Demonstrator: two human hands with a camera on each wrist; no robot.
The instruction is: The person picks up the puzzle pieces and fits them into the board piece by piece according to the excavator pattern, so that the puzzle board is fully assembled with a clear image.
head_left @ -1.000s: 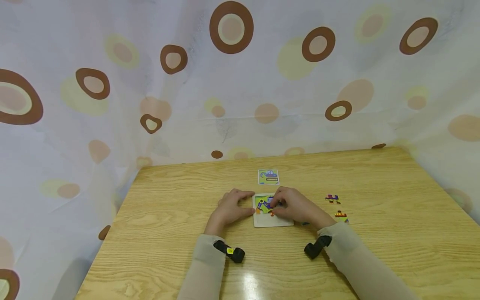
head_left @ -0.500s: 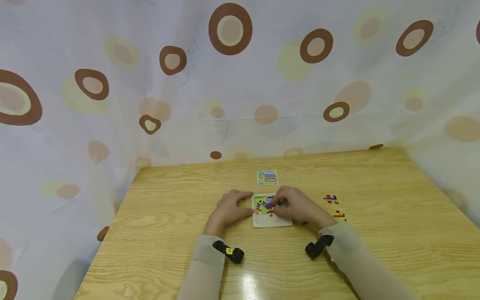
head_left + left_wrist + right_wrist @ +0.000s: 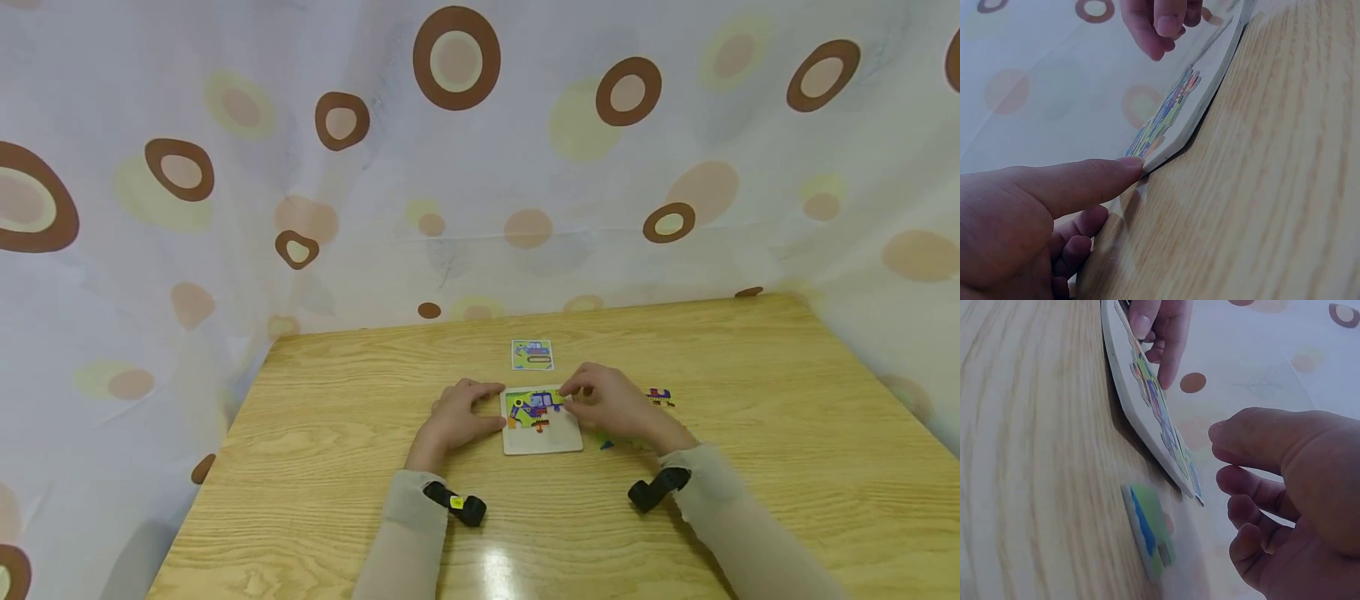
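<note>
A white puzzle tray [image 3: 558, 437] lies on the table, with joined jigsaw pieces [image 3: 534, 407] showing a purple digger on green in its upper part. At the tray's left edge my left hand [image 3: 457, 412] steadies it; the left wrist view shows the thumb [image 3: 1094, 181] stretched out against the rim. My right hand [image 3: 617, 404] is over the tray's right edge. In the right wrist view its thumb and fingers are apart and loosely bent, with nothing between them. A loose green-and-blue puzzle piece [image 3: 1147, 528] lies beside the tray, below that hand.
A picture card [image 3: 532, 355] of the same digger lies behind the tray. Another puzzle piece [image 3: 661, 397] rests right of the tray, partly behind my right hand. The wooden table [image 3: 360, 417] meets a spotted curtain [image 3: 450, 183] at the back.
My right hand has moved right from the middle of the picture to the tray's right edge, uncovering the digger's cab. The left hand stays at the tray's left edge.
</note>
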